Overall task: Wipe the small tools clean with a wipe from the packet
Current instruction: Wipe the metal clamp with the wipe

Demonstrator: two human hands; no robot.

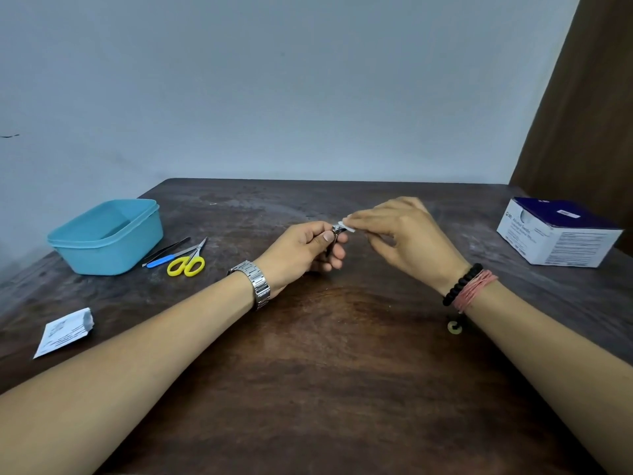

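Observation:
My left hand grips a small metal tool, likely a nail clipper, above the middle of the table; most of it is hidden in my fingers. My right hand pinches a small white wipe against the tool's tip. On the left lie yellow-handled scissors, black tweezers and a blue-handled tool. A torn white packet lies flat at the near left.
A light blue plastic tub stands at the far left of the dark wooden table, just behind the tools. A white and dark blue box sits at the far right. A brown curtain hangs behind it.

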